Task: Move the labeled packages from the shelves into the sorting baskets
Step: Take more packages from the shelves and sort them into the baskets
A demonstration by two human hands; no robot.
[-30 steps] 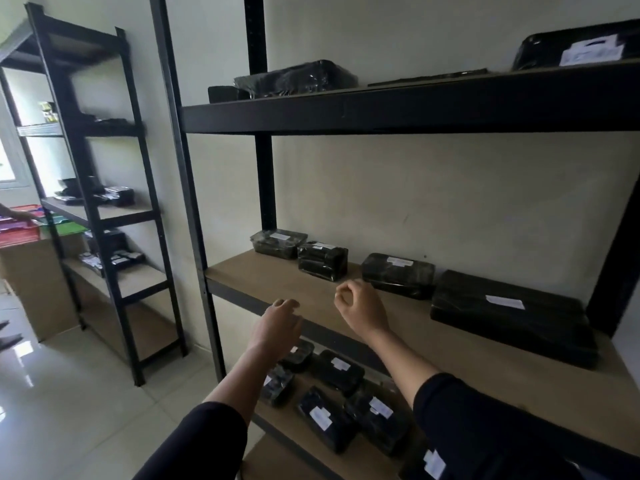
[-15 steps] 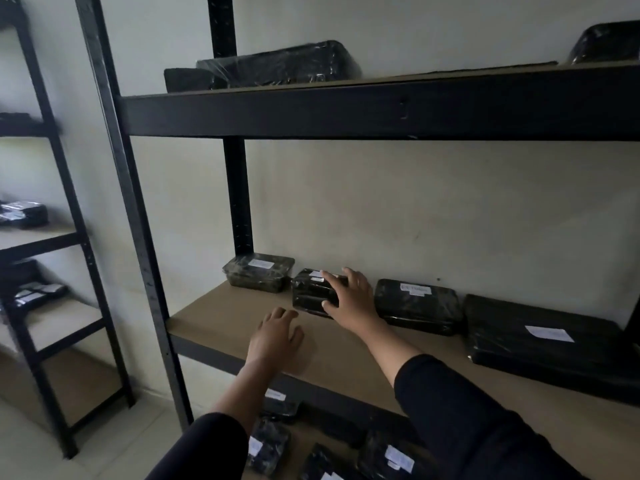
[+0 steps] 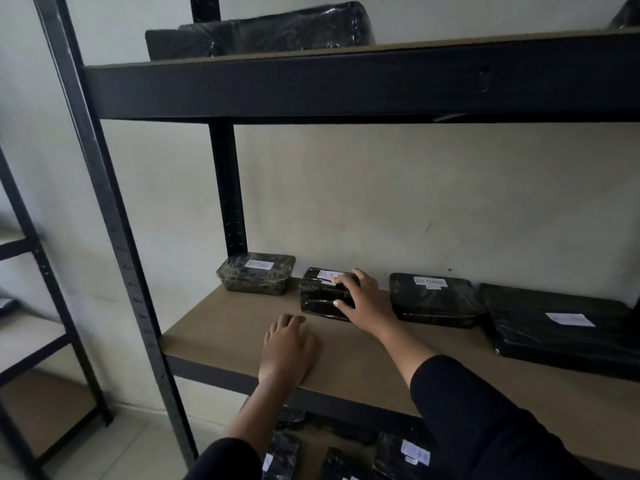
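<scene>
Dark metal shelving stands against a pale wall, with a tan middle shelf (image 3: 221, 327) in front of me. Four black wrapped packages sit along its far edge. My right hand (image 3: 360, 303) grips the small labeled package (image 3: 320, 292), second from the left, fingers over its top and thumb on its near face. My left hand (image 3: 287, 348) lies open and flat on the shelf, holding nothing. I judge a straight lift toward me best, clear of both neighbours. No baskets are visible.
</scene>
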